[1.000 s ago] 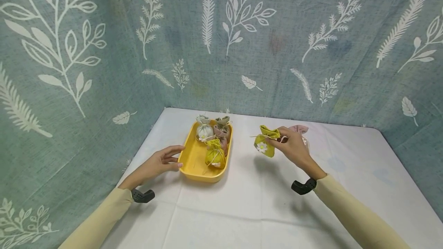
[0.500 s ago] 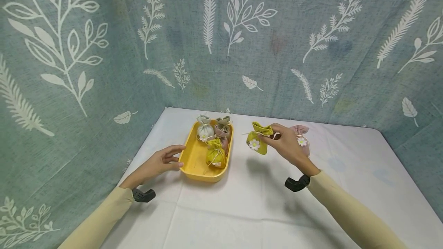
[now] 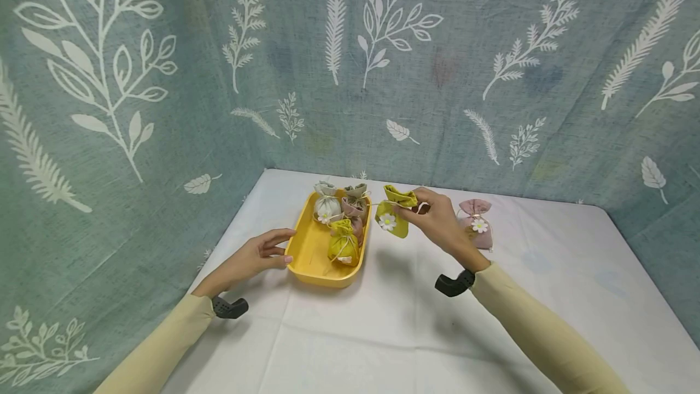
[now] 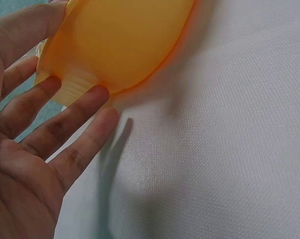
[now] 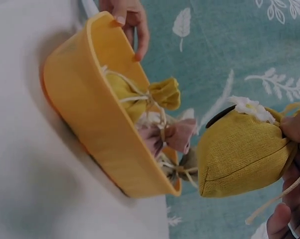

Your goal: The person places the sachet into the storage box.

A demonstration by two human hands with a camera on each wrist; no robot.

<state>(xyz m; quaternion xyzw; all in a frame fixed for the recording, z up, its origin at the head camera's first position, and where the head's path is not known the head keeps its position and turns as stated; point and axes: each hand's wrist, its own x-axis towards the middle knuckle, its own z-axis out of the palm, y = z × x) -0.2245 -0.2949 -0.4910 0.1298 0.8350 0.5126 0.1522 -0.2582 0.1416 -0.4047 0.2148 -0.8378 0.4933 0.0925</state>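
My right hand (image 3: 440, 221) pinches a mustard-yellow drawstring pouch (image 3: 398, 228) by its gathered neck, above the table. A white daisy is attached to the pouch, and its cord hangs loose in the right wrist view. My left hand (image 3: 257, 259) touches the left edge of a yellow tray (image 3: 317, 279), fairly straight fingers against the wall in the left wrist view. Inside the tray's right and far part sit a yellow pouch (image 3: 342, 248), a whitish pouch (image 3: 327, 205) and a brownish pouch (image 3: 355, 192). A pink pouch (image 5: 182, 135) is partly hidden among them.
Another pink pouch (image 3: 477, 224) with a daisy lies on the white-covered table (image 3: 350, 339), right of my right hand. A green-blue curtain (image 3: 415, 108) with white leaf prints hangs behind the table and along its left side.
My right hand has carried the mustard-yellow pouch left and slightly up toward the tray, uncovering the pink pouch at right. The left hand stays at the tray's edge.
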